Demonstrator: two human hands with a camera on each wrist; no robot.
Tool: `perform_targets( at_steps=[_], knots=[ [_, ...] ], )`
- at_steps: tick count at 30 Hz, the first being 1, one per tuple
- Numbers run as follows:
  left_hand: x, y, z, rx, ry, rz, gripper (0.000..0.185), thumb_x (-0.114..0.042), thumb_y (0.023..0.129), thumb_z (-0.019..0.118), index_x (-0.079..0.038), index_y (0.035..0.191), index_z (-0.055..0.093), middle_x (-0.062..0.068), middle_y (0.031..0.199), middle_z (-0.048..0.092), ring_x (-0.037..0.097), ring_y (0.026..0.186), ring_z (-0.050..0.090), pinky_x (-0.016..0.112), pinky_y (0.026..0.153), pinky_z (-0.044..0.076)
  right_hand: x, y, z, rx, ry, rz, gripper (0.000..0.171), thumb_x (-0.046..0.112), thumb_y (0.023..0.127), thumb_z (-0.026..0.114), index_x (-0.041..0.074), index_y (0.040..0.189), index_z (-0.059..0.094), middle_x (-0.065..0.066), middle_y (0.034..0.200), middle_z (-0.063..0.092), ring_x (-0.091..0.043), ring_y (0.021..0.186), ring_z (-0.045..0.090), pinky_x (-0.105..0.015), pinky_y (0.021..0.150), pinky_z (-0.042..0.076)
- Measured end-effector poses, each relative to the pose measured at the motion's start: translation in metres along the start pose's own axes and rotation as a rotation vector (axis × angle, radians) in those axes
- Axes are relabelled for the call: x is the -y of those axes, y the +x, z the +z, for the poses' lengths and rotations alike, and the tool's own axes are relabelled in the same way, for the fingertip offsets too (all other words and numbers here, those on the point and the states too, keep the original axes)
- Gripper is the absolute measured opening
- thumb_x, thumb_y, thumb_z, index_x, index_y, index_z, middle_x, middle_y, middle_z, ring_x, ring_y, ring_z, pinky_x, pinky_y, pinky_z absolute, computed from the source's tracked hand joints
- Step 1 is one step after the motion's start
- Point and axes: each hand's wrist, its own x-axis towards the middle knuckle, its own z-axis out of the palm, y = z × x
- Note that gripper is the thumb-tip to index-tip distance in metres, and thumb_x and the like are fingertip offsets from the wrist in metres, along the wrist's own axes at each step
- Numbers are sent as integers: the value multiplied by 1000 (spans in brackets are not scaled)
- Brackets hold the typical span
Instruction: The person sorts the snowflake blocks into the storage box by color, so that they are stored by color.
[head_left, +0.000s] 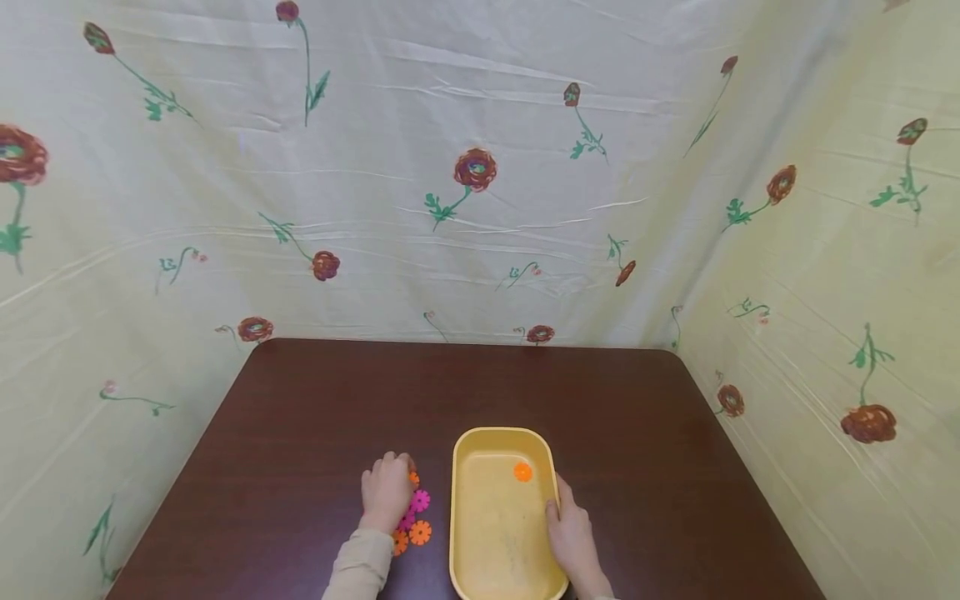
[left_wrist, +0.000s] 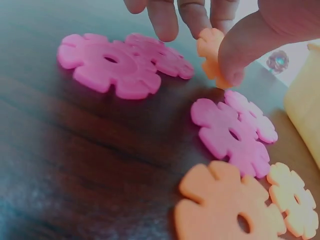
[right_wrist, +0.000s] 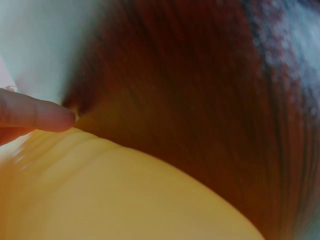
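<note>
My left hand (head_left: 387, 492) reaches over a cluster of flower-shaped plastic discs on the dark table (head_left: 315, 400). In the left wrist view its thumb (left_wrist: 240, 55) and fingers pinch an orange disc (left_wrist: 210, 47) tilted up off the wood. Pink discs (left_wrist: 112, 67) (left_wrist: 232, 132) and orange discs (left_wrist: 225, 210) lie flat around it. My right hand (head_left: 570, 533) holds the right rim of a yellow tray (head_left: 461, 517), thumb over the edge. One orange disc (head_left: 522, 472) lies inside the tray. The right wrist view shows one finger (right_wrist: 35, 114) along the tray's rim (right_wrist: 125, 200).
Flower-printed cloth (head_left: 465, 167) walls the table at the back and on both sides. The tray stands near the front edge, just right of the disc cluster (head_left: 414, 521). Bare wood stretches behind the tray to the far edge (head_left: 465, 343).
</note>
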Motion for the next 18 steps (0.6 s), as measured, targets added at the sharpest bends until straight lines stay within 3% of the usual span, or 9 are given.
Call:
perform_targets(
  at_steps=[9, 18],
  knots=[
    [6, 2, -7, -8, -77, -32, 10, -13, 75, 72, -11, 73, 62, 2, 66, 62, 22, 59, 58, 42, 58, 45, 2, 0, 0, -4, -7, 5, 43, 9, 91, 48, 3, 133, 42, -26, 106, 61, -36, 91, 62, -48, 71, 49],
    [-5, 11, -25, -26, -177, -71, 8, -18, 82, 67, -11, 81, 64, 2, 68, 62, 21, 58, 57, 38, 50, 41, 1, 0, 0, 7, -12, 2, 43, 10, 91, 48, 3, 133, 41, -26, 107, 61, -35, 91, 62, -47, 71, 49]
  ],
)
